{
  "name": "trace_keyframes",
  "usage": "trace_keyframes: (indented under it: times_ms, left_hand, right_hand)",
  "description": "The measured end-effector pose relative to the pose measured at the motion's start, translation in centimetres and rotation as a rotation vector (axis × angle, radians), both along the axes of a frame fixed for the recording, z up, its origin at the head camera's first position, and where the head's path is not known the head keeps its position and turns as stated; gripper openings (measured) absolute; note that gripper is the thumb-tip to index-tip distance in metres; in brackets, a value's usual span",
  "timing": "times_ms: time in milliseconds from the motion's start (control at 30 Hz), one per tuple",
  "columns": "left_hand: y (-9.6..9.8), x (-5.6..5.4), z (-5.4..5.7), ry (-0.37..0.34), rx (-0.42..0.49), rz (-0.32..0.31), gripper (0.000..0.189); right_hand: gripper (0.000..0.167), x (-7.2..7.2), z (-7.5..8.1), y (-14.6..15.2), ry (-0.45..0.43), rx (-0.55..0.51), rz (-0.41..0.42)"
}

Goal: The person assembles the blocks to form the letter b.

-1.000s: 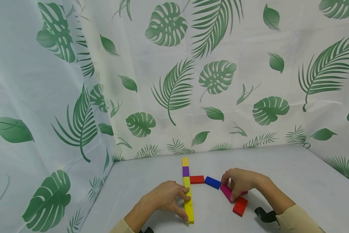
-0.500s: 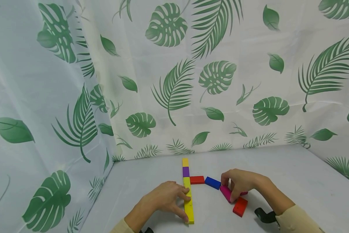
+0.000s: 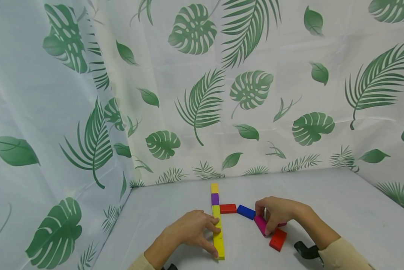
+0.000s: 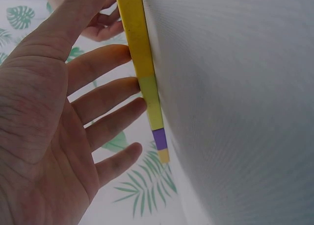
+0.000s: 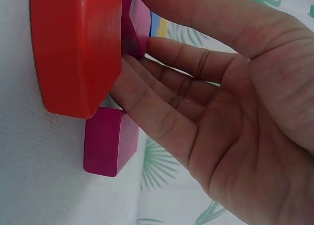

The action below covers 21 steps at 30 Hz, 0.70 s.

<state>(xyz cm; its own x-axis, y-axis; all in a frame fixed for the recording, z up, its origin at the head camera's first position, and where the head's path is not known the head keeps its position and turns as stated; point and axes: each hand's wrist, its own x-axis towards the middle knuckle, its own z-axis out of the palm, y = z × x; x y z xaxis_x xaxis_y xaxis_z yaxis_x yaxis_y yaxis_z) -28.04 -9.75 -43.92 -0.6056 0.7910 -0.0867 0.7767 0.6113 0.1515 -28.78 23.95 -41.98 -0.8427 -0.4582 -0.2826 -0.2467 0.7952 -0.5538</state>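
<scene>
My left hand (image 3: 192, 227) touches a straight row of blocks, fingertips along the side of the yellow block (image 3: 219, 245) and a lighter yellow block (image 4: 150, 103). Its thumb is at the row's near end. A purple block (image 3: 215, 199) and a small orange-yellow block (image 3: 214, 188) continue the row. My right hand (image 3: 279, 210) pinches a magenta block (image 3: 261, 226) between thumb and fingers, one end right at the blue block (image 3: 246, 212). A second magenta block (image 5: 105, 141) lies behind that hand, mostly hidden in the head view. Close to the thumb lies a red block (image 3: 278, 239).
Another red block (image 3: 228, 208) bridges from the row to the blue block. Everything lies on a white tabletop (image 3: 175, 198). Leaf-printed curtains (image 3: 205, 112) stand at the back and sides. A dark wrist mount (image 3: 306, 250) sits under the right wrist.
My right hand has shifted the pinched magenta block very slightly left and toward me. The left hand and the row of blocks have stayed in place.
</scene>
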Motion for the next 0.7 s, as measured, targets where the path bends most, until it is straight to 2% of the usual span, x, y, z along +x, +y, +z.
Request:
trace_keyframes:
  times_ms: [267,700]
  left_hand:
    - [0.0,0.14,0.16,0.017,-0.005,-0.007,0.069]
    - [0.07,0.24,0.29,0.001,-0.007,0.001,0.069]
  right_hand:
    - [0.047,0.08,-0.11,-0.15,-0.003,0.002,-0.008]
    - [0.046,0.13,-0.27,-0.3,0.004,0.006,-0.001]
